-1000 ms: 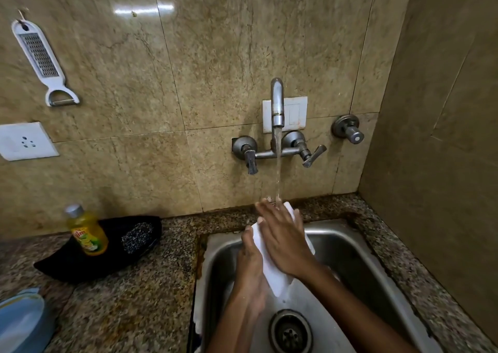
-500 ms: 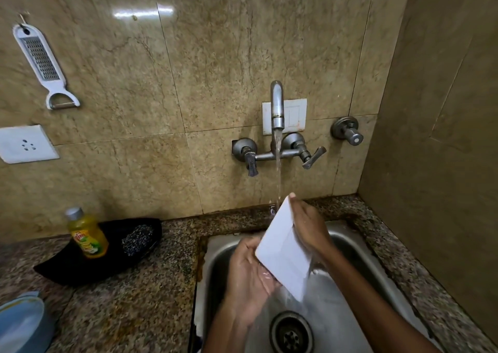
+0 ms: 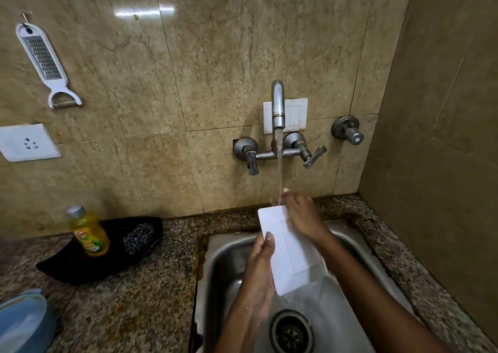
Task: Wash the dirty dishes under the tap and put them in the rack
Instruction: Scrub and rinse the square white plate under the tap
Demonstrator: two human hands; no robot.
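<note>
**sudsy_k:** Plate [image 3: 289, 253] check: white, rectangular, held tilted over the sink [image 3: 347, 239] with its far edge right under the stream from the tap [image 3: 278, 104]. Left hand [image 3: 260, 274] grips the left long edge, thumb on the upper face and the other fingers curled behind. Right hand [image 3: 301, 215] is at the far right corner, fingers bent over the rim there, water hitting about where they meet the plate. So this is the rinse step, yeah?

**rackrat:** Looks like it to me. Water's sheeting down the face and off the near edge toward the drain [image 3: 292, 332]. Can't tell if any soap or grime is left, the surface just reads plain white from here.

**sudsy_k:** Soap bottle [image 3: 90, 231] and scrubber [image 3: 138, 235] are sitting on the black tray [image 3: 62, 266] on the worktop [image 3: 129, 298] to the left, well apart from the sink, nobody touching them.

**rackrat:** Then I'd guess scrubbing is over for this one. Next move calls for turning it so the underside gets water too, letting it drip, then carrying it to the rack. No rack in view though, so no idea which way it goes. Wet glazed plate plus wet fingers is slippery, so I'd keep both hands on it until it's clear of the sink.

**sudsy_k:** Something pale also lies low in the basin under the plate. Could be another dish, can't tell.
</note>
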